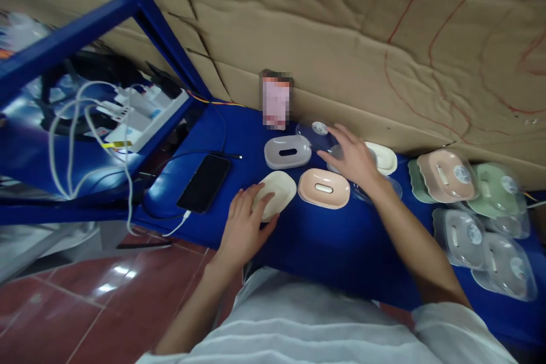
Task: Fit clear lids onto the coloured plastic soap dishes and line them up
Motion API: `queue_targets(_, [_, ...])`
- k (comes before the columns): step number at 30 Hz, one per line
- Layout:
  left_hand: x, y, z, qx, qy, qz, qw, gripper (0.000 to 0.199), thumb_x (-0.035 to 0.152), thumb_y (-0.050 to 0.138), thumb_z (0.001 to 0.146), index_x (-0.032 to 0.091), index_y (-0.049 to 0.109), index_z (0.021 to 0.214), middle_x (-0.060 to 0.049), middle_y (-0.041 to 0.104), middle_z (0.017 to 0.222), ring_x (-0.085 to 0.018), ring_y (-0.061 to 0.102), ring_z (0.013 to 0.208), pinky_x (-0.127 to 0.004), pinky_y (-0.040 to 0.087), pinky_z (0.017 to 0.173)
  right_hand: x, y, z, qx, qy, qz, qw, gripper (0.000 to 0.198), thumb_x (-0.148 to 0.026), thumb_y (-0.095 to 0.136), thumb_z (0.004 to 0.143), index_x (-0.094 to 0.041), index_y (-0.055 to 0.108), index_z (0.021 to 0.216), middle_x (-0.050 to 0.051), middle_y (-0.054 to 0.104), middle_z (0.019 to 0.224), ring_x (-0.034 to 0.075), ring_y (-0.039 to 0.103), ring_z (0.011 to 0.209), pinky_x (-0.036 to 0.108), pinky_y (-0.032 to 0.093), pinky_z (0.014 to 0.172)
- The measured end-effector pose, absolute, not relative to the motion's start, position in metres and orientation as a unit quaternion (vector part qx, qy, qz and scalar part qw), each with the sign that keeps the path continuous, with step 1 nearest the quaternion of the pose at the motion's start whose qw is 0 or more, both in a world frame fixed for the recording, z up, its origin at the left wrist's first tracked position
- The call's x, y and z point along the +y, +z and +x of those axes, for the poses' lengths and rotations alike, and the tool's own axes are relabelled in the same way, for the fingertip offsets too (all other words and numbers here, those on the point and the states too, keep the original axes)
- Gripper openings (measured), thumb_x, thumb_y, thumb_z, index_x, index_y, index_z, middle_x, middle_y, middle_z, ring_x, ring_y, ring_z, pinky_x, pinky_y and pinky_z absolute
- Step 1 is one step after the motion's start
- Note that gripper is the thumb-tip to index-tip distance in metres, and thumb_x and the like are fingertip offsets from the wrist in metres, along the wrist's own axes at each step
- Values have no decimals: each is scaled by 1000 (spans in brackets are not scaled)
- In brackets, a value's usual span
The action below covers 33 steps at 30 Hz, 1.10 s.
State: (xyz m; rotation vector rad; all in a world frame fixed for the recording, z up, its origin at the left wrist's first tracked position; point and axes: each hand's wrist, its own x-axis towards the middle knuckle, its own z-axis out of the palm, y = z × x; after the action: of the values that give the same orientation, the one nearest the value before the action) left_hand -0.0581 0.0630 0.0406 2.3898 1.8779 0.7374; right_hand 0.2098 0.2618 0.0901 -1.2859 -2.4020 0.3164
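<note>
My left hand (249,219) lies over a cream oval soap dish (282,187), its fingers on the inside and its thumb at the near edge. My right hand (352,153) reaches to a clear plastic lid (313,132) with a round sticker, thumb and fingers spread at the lid's right end. Whether they touch it I cannot tell. Between the hands sit a grey soap dish (273,153) with a dark slot and a peach soap dish (311,189) with a white bar in its middle. Under and behind my right hand are more clear lids (391,186) and a white dish (386,158).
Lidded dishes in peach (452,182), green (490,190) and grey (460,239) stand at the right. A black phone (205,183) with cables lies at the left, beside a power strip (149,119). A blurred upright thing (276,101) leans against the cardboard wall (324,28).
</note>
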Motion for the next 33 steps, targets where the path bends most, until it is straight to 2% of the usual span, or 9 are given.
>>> queue_targets(5, [86,57,-47,520,273,809,14,41,24,61,107,19,55,148,-19,65,150,-31,62,143,-52,49,124,182,75,267,-872,76,-425,230,70,-52,61,107,-31,40,171,13,44,174,38,49,157,62,45,126])
queue_targets(9, [115,61,-39,462,240,853,26,54,31,65,107,21,51,158,-20,57,161,-35,55,152,-56,45,128,141,39,294,-878,69,-406,246,71,-36,64,107,-38,36,172,9,43,175,37,38,164,64,41,129])
queue_targets(12, [129,56,-34,442,214,870,45,59,37,70,105,24,52,160,-18,53,166,-35,53,153,-58,43,129,131,23,299,-873,78,-409,255,72,-32,65,107,-38,35,172,9,41,176,37,33,166,65,41,129])
queue_targets(15, [130,50,-28,448,208,865,86,58,38,71,105,24,53,157,-17,55,165,-35,58,149,-55,47,127,133,21,292,-872,85,-416,241,73,-31,63,108,-39,31,174,8,37,178,36,31,167,65,40,130])
queue_targets(19, [117,42,-20,483,224,829,170,63,34,70,105,27,45,163,-16,51,168,-33,64,143,-49,60,115,139,29,279,-893,86,-398,194,76,-30,62,109,-39,26,175,9,33,180,36,24,169,64,39,131])
queue_targets(23, [112,34,-14,509,250,797,208,60,32,69,106,29,46,161,-15,47,171,-33,59,149,-49,58,117,142,34,271,-903,92,-376,189,82,-24,61,109,-39,19,177,10,32,180,35,23,170,62,41,132])
queue_targets(27, [117,26,-14,523,269,781,208,52,33,72,104,25,55,152,-16,55,163,-34,61,146,-54,56,119,144,32,267,-908,84,-374,171,85,-24,64,107,-38,19,177,10,34,180,35,25,169,61,41,132])
queue_targets(31, [116,21,-17,523,279,793,140,37,29,76,101,24,66,137,-17,66,150,-36,68,134,-57,58,112,136,27,260,-912,42,-371,169,96,-27,75,101,-38,16,177,10,26,182,39,22,169,63,43,130])
queue_targets(33, [112,21,-18,515,279,802,114,38,27,74,102,23,65,138,-18,67,149,-36,69,133,-56,59,109,133,26,259,-911,30,-370,179,100,-25,77,99,-39,14,177,8,22,183,39,21,169,62,44,131])
